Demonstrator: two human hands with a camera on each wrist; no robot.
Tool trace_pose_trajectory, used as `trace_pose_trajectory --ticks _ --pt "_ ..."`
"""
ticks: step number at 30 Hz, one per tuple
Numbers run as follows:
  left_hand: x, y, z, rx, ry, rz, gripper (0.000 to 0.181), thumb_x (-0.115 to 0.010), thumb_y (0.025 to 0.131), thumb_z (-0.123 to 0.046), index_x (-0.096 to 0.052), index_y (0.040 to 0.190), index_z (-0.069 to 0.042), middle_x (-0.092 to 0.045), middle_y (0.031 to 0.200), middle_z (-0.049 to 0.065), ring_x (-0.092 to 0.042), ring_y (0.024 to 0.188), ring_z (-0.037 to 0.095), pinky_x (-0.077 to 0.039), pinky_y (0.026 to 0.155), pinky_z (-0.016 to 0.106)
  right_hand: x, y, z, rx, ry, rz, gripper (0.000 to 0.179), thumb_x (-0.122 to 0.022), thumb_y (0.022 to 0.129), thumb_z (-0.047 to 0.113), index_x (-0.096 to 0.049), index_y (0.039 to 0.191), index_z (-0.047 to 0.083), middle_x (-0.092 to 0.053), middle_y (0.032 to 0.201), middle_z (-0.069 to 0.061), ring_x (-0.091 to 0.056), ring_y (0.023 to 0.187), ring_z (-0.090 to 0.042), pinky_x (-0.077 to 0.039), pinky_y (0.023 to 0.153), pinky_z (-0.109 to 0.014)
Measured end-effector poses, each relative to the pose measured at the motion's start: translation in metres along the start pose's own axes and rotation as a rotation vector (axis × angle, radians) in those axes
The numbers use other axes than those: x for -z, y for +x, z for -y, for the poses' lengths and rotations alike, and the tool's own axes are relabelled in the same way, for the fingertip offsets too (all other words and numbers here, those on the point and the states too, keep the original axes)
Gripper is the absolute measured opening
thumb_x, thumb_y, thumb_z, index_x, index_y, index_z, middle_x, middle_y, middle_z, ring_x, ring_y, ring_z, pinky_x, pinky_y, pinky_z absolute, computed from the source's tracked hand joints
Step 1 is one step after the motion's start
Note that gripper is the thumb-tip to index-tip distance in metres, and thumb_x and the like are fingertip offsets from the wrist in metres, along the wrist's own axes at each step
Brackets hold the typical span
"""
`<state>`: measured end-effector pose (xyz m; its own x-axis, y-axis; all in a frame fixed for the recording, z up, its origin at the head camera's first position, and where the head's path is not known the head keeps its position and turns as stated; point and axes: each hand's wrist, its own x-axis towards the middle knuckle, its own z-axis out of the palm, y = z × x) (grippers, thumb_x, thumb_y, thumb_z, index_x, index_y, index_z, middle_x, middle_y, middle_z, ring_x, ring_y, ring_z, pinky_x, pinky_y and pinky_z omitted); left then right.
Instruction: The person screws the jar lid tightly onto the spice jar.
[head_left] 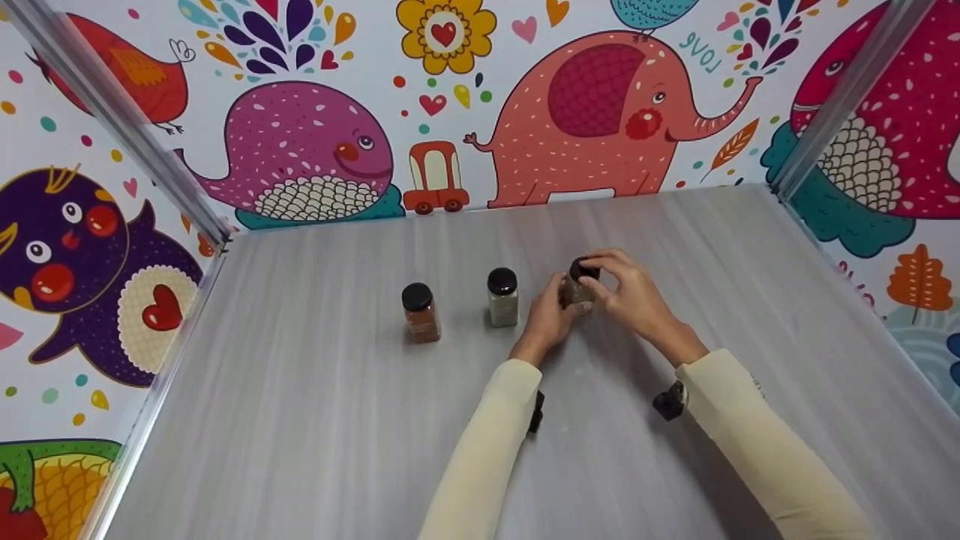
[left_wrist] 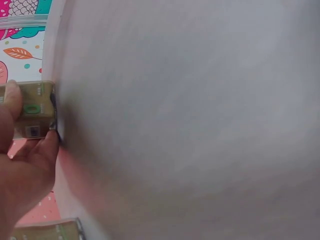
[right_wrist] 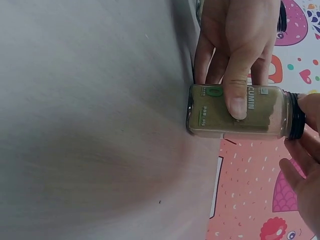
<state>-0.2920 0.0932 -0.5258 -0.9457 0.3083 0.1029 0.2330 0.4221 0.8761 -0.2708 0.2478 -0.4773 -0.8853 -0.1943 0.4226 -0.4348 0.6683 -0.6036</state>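
A clear square-sided jar of brown powder, a cumin jar [right_wrist: 267,120] by its label, stands upright at the table's far middle. My left hand [head_left: 549,319] grips its body, thumb across the label and fingers behind. On the black lid [right_wrist: 297,116], my right hand [head_left: 636,296] pinches with thumb and fingertips. The jar's base is right at the tabletop in the right wrist view. Just left of my left hand stands a jar of pale greenish seasoning [head_left: 503,306] with a black lid. Farther left is a jar of reddish-brown seasoning [head_left: 422,322], also black-lidded.
All three jars are on a grey wood-grain table [head_left: 300,420]. Brightly printed panels with an elephant [head_left: 585,165], a whale [head_left: 300,142] and other animals close off its back and sides. Metal posts [head_left: 127,127] stand at the back corners.
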Motion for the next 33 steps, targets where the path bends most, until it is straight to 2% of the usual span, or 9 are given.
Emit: trace_pose_trajectory --ticks 5,12,20,28,33 --pt "-0.0002 0.0004 0.0021 0.001 -0.012 0.008 0.046 -0.069 0.095 -0.022 -0.051 0.136 -0.010 -0.063 0.136 0.013 -0.061 0.126 0.024 -0.049 0.105 0.039 -0.0008 0.0004 -0.0008 -0.014 -0.003 -0.009 0.032 -0.071 0.094 0.018 -0.069 0.120 0.001 -0.062 0.127 -0.016 -0.062 0.119 -0.032 -0.052 0.099 -0.052" --pt "-0.0008 -0.0003 0.0019 0.008 0.006 0.004 0.047 -0.069 0.095 -0.023 -0.050 0.137 -0.012 -0.065 0.134 0.013 -0.062 0.124 0.025 -0.049 0.104 0.039 0.0004 -0.0026 -0.0023 -0.007 0.040 0.004 0.030 -0.067 0.097 0.015 -0.068 0.124 0.002 -0.061 0.134 -0.015 -0.059 0.126 -0.032 -0.049 0.104 -0.051" --pt "-0.0005 -0.0005 0.0002 0.006 -0.004 -0.016 0.047 -0.070 0.095 -0.022 -0.051 0.137 -0.011 -0.065 0.133 0.015 -0.063 0.123 0.026 -0.051 0.102 0.038 -0.0013 -0.0019 -0.0030 -0.014 0.023 -0.050 0.034 -0.071 0.093 0.016 -0.067 0.124 0.002 -0.065 0.125 -0.017 -0.063 0.118 -0.032 -0.050 0.099 -0.054" --pt "-0.0004 -0.0011 0.0008 0.024 -0.004 0.003 0.048 -0.069 0.095 -0.023 -0.050 0.138 -0.012 -0.064 0.136 0.014 -0.061 0.126 0.025 -0.049 0.105 0.040 0.0006 -0.0015 -0.0044 -0.021 0.059 0.013 0.037 -0.068 0.096 0.016 -0.065 0.130 0.004 -0.060 0.139 -0.014 -0.057 0.130 -0.032 -0.046 0.107 -0.053" --pt "-0.0012 -0.0005 -0.0011 0.016 -0.016 0.004 0.048 -0.069 0.095 -0.023 -0.050 0.138 -0.010 -0.063 0.136 0.015 -0.061 0.126 0.026 -0.050 0.105 0.039 0.0008 -0.0002 -0.0039 -0.031 0.037 0.005 0.042 -0.069 0.095 0.016 -0.061 0.133 0.000 -0.062 0.131 -0.020 -0.061 0.120 -0.035 -0.049 0.101 -0.054"
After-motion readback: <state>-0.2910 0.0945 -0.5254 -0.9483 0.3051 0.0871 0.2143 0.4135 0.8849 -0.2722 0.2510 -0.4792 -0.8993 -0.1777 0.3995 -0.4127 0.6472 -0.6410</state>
